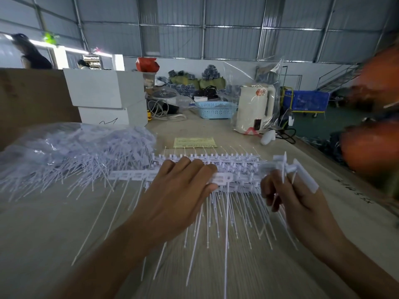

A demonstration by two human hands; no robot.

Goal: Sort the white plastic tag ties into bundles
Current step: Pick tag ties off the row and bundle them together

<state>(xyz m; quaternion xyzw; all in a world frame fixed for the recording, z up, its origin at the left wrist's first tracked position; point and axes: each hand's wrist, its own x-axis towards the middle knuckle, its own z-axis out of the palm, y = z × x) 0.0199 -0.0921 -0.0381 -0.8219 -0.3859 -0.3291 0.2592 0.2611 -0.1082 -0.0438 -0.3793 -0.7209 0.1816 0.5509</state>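
Tag ties row lies left-right, tails toward viewer.

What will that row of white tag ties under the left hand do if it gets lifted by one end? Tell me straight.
The row of tag ties would probably sag and shed pieces: its thin tails fan out loosely across the table. It looks light, since the left hand pins it with flat fingers. The right hand grips a few, suggesting they separate easily.

Orange shapes at right are blurred beyond telling.
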